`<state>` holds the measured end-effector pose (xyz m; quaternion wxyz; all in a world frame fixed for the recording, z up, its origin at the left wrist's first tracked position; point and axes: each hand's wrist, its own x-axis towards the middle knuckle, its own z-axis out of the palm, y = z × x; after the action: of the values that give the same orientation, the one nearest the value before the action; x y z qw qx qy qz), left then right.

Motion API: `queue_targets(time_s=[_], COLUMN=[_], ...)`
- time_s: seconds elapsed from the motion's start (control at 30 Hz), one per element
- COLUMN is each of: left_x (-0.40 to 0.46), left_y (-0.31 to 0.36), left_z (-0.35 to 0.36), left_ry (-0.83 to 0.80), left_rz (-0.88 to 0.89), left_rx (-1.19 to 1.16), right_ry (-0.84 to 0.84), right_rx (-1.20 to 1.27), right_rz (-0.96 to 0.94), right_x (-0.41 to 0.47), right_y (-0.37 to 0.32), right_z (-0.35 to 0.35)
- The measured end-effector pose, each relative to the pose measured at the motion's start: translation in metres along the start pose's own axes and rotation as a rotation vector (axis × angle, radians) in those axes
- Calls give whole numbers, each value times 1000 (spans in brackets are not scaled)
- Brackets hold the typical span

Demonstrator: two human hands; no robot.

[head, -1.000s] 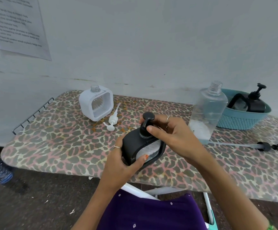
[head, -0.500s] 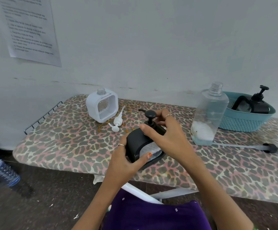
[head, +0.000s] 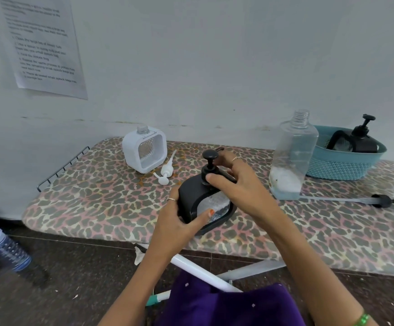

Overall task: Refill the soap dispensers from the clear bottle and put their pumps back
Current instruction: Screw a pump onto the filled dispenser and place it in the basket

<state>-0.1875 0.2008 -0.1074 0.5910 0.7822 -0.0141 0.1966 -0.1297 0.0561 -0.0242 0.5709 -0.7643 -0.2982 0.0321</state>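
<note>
A black soap dispenser stands tilted near the board's front edge, foam showing through its clear window. My left hand grips its body from the left. My right hand is closed around the collar of its black pump, which sits in the neck. A white dispenser stands open-necked at the back left, its white pump lying beside it. The clear bottle, uncapped, stands to the right with a little liquid at the bottom.
A teal basket at the back right holds another black dispenser with its pump on. A long black pump with tube lies on the leopard-print board. A blue bottle lies on the floor at left.
My right hand has shifted around the black pump's collar while my left hand keeps holding the dispenser. The camera view has moved slightly left and up.
</note>
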Motion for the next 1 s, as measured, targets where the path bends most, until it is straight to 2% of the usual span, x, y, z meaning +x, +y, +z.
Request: queue_targets(time_s=[0.1,0.3,0.37,0.47,0.53,0.7,0.77,0.93,1.0], left_x=[-1,-1,-1,-1,-1,-1,-1,0,0], left_y=[-2,-1,-2,-2,-1,-3,-3,-2,-1], left_z=[0,0,0,0,1,0,0,-1,0], left_ry=[2,-1,1,-2,-2,-3,-1,-15,-6], left_rz=[8,15,2,-8,-14,-14,-18,-19,-15], left_rx=[-2,13,4,-15,-31,-7,-9,-17,-15], right_ry=[-21,250,198,-11,-72,55,36,-255,-304], right_rx=[104,14,-13,24,51,-84,-137,-98,-48], right_rz=[-7,26,23,54,53,17,14,20,28], right_x=[-3,-1,-1,1,2,8,12,18,19], right_y=[4,11,8,6,7,9,8,-2,-4], right_z=[-5,10,10,-1,-10,-7,-3,-27,-32])
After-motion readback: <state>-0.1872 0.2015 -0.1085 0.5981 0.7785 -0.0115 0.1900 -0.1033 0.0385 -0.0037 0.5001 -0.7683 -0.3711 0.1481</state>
